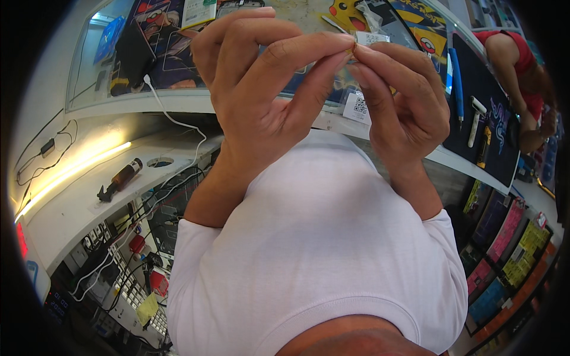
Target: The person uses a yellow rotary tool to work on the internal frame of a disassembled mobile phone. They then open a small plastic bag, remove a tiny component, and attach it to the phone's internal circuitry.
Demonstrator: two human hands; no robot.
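My left hand (267,89) and my right hand (404,107) meet at their fingertips in the upper middle, both pinched around a tiny yellowish piece (354,46), too small to make out. Just behind the fingertips is a white label with a square code (371,38). A second such label (356,108), in a clear bag, lies on the desk edge below, between my hands. A thin tool (333,24) and a crumpled clear plastic piece (373,16) lie on the yellow-printed mat behind them.
A black phone (133,56) with a white cable rests at left. A blue pen-like tool (457,83) and a yellow cutter (484,145) lie on the dark mat (502,166) at right. A person in red (522,65) is at far right. A dark bottle tool (122,178) sits on the lower shelf.
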